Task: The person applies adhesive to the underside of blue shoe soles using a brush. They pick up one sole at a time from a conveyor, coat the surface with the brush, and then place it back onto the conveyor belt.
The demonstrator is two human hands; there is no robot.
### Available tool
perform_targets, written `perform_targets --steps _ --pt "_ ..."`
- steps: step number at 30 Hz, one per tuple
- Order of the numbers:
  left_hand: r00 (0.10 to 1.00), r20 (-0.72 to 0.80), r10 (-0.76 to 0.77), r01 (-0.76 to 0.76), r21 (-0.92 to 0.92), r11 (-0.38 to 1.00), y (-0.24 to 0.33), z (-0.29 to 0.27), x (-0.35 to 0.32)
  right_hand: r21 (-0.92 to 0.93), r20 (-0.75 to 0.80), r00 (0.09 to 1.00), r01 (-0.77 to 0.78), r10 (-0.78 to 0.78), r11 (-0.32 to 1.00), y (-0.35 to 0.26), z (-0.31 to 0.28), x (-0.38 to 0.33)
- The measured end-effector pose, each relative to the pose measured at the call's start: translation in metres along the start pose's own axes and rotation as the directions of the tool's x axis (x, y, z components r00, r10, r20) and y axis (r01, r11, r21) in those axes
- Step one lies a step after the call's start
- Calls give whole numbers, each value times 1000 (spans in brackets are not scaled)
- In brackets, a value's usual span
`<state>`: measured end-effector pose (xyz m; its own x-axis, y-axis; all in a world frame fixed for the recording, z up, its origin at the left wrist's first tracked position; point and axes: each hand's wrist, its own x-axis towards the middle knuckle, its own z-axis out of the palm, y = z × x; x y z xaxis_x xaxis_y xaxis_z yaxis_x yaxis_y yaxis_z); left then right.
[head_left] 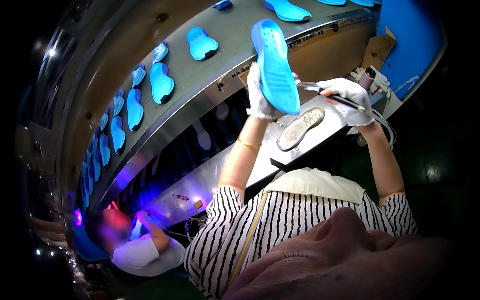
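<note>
My left hand [259, 95], in a white glove, grips a blue shoe sole [276, 70] from behind and holds it tilted up above the bench. The sole has small holes at one end and ridges across its middle. My right hand [351, 99], gloved too, is closed round a slim dark-handled tool [344, 99], possibly a brush. Its pale tip is close to the sole's right edge; I cannot tell whether they touch. Beneath the sole, a whitish sole-shaped piece [300, 128] lies flat on the metal bench [265, 167].
A curved conveyor [220, 65] carries many blue soles [161, 82] along the far side and left. Dark shoe-shaped items stand below it. White gloves [381, 82], a brown spool [367, 77] and cardboard [379, 47] are at the right. Another person [147, 252] works at lower left.
</note>
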<state>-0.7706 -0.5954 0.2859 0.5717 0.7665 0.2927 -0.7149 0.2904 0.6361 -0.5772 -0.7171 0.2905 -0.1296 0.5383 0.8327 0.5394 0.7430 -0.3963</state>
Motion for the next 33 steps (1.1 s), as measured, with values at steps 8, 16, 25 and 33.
perform_targets --steps 8,16,25,33 --pt "977 -211 -18 -78 -439 895 78 -30 113 134 -160 984 -53 74 990 0 7 -12" --pt "690 427 585 -353 904 -242 87 -7 58 62 -164 959 -224 232 973 3 5 -36" --pt "792 427 436 159 545 -823 140 -71 36 130 6 973 -229 230 965 26 23 -51" --pt "270 631 728 -467 747 -474 174 -32 -41 462 2 851 -466 524 755 45 14 -41"
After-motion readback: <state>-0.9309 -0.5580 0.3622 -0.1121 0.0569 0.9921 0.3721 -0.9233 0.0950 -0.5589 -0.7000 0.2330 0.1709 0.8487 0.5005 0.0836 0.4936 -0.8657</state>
